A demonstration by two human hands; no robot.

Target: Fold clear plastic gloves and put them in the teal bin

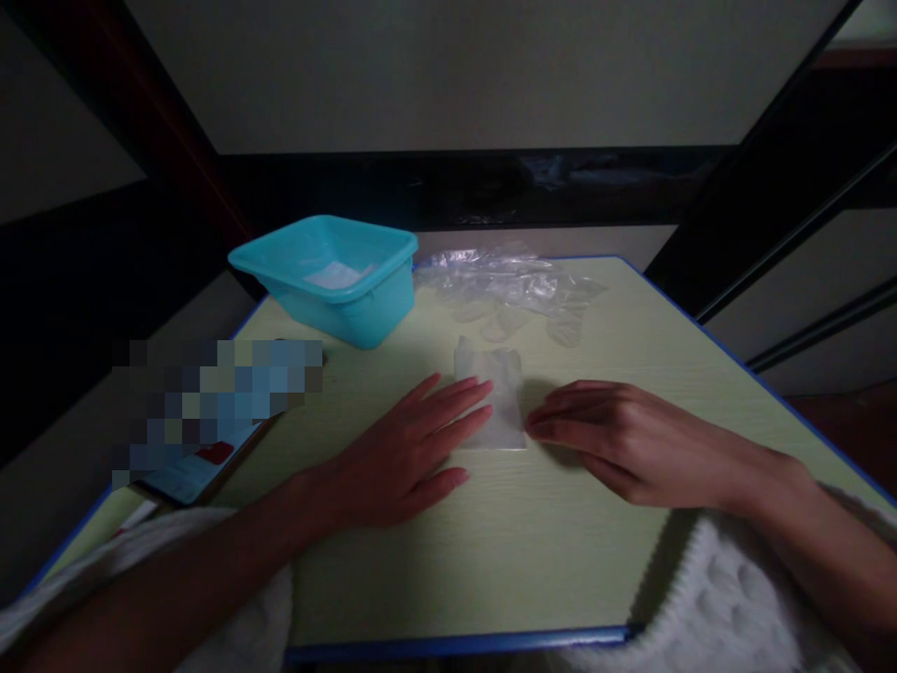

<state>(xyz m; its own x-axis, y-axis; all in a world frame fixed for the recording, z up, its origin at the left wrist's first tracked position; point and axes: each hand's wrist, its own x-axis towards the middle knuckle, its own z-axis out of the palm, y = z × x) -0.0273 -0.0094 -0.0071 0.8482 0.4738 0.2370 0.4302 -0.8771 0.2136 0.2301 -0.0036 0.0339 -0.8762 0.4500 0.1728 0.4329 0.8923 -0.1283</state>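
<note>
Left hand (413, 453) lay open, fingers spread, tips on a small clear bag (505, 400) midway between the table's left and right edges. Right hand (623, 444) had its fingers bunched at the bag's right side; whether they pinched it could not be told. Table (448, 579): pale wood-grain top, blue edging. Teal basin (389, 307) stood toward the far left corner; crumpled clear plastic (519, 276) lay along the far edge. Room dim; pale panels (448, 84), dark band (448, 190) behind.
</note>
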